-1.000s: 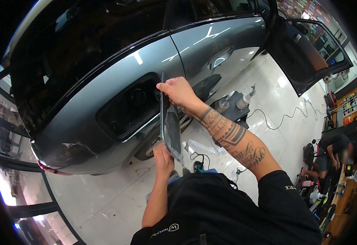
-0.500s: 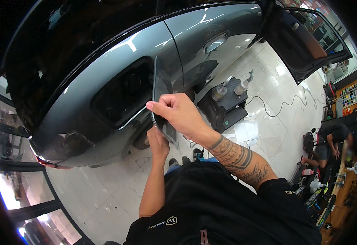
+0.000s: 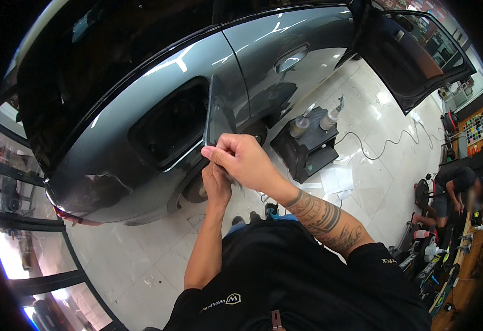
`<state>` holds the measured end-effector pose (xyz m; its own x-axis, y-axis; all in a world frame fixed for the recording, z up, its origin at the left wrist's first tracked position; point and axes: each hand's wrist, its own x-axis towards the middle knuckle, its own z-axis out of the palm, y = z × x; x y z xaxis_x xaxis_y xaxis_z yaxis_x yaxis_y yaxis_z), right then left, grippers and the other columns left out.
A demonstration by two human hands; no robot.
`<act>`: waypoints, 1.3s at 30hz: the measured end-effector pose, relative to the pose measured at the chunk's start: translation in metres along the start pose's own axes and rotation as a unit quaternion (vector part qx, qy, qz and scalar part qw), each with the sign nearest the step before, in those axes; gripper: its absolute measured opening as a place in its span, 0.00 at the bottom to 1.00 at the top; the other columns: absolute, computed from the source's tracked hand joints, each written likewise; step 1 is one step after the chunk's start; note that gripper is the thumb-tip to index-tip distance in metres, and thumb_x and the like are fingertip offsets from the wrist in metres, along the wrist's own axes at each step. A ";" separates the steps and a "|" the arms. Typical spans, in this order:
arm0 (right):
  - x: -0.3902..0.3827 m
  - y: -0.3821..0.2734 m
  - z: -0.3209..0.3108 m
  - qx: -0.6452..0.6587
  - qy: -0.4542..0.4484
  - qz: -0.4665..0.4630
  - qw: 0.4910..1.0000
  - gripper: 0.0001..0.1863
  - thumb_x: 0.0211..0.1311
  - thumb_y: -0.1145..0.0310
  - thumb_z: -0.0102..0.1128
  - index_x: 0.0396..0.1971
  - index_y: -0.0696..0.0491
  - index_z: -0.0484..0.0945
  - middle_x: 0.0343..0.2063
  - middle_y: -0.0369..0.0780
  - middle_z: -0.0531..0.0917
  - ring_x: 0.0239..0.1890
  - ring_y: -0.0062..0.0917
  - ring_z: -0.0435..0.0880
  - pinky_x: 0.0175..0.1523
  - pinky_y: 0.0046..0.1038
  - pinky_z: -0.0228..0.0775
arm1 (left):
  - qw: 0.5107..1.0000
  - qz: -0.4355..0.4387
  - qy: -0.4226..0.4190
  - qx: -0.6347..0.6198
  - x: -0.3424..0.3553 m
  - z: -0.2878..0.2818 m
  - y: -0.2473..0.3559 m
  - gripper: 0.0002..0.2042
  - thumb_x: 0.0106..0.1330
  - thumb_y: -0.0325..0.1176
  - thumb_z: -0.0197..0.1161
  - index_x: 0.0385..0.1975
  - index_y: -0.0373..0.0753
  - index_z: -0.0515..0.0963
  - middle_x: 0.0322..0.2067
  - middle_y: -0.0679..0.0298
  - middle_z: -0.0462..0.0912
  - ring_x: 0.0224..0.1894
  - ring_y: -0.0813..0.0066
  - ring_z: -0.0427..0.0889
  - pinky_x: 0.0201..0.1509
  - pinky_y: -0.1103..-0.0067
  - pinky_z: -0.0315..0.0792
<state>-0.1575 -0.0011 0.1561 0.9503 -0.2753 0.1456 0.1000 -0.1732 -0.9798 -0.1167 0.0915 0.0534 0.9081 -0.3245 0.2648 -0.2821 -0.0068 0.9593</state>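
A grey car's fuel flap point(image 3: 214, 110) stands swung out from the dark recess point(image 3: 171, 128) in the rear side panel. At the flap's near edge is my right hand point(image 3: 245, 161), thumb and bent fingers closed on it. Just below and to the left, my left hand point(image 3: 216, 186) is raised with its fingers together against the flap's lower corner. The right hand partly covers the left fingertips and that corner. Some thin, see-through material shows below the flap beside my hands, too small to make out fully.
A black rolling stool point(image 3: 306, 149) carries two spray bottles point(image 3: 330, 117) by the car. White sheets point(image 3: 337, 179) lie on the tiled floor, with a cable point(image 3: 382, 154) beyond. An open car door point(image 3: 401, 60) juts out far right. Another person point(image 3: 454, 190) bends near a cluttered bench.
My right hand has shifted slightly down and right along the flap's edge. My left hand has moved up, closer to the right. The view has shifted slightly.
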 end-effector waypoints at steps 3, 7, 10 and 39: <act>-0.003 -0.012 0.002 -0.098 0.013 -0.059 0.993 0.20 0.58 0.62 0.59 0.15 0.62 0.70 0.09 0.46 0.71 0.12 0.30 0.69 0.21 0.29 0.61 | 0.999 0.050 0.003 0.019 -0.001 -0.001 0.000 0.26 0.71 0.49 0.38 0.29 0.30 0.74 0.21 0.61 0.78 0.25 0.75 0.76 0.29 0.78 0.67; -0.003 -0.011 0.008 -0.193 0.041 -0.125 0.972 0.20 0.59 0.63 0.57 0.15 0.63 0.70 0.11 0.50 0.72 0.14 0.38 0.71 0.22 0.32 0.62 | 0.998 0.051 0.024 -0.028 0.001 0.003 0.009 0.25 0.71 0.48 0.38 0.29 0.31 0.74 0.21 0.60 0.78 0.25 0.75 0.77 0.29 0.78 0.67; 0.000 -0.006 0.009 -0.197 0.021 -0.123 0.972 0.19 0.59 0.63 0.57 0.16 0.61 0.70 0.11 0.44 0.70 0.14 0.29 0.70 0.21 0.29 0.61 | 0.996 0.020 0.001 -0.089 0.003 0.000 -0.004 0.24 0.71 0.46 0.37 0.29 0.31 0.74 0.21 0.60 0.78 0.25 0.74 0.77 0.29 0.78 0.67; 0.052 -0.007 -0.040 0.285 -0.265 0.353 0.851 0.15 0.60 0.65 0.56 0.18 0.59 0.77 0.17 0.45 0.80 0.20 0.33 0.81 0.31 0.27 0.73 | 0.995 0.066 -0.060 -0.051 0.005 -0.008 -0.005 0.19 0.70 0.38 0.38 0.26 0.33 0.73 0.17 0.57 0.73 0.19 0.64 0.73 0.25 0.72 0.65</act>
<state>-0.1205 -0.0521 0.1757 0.8165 0.3717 -0.4417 -0.5687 0.3862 -0.7263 -0.1084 0.0978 0.0510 0.8195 -0.4274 0.3818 -0.3581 0.1383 0.9234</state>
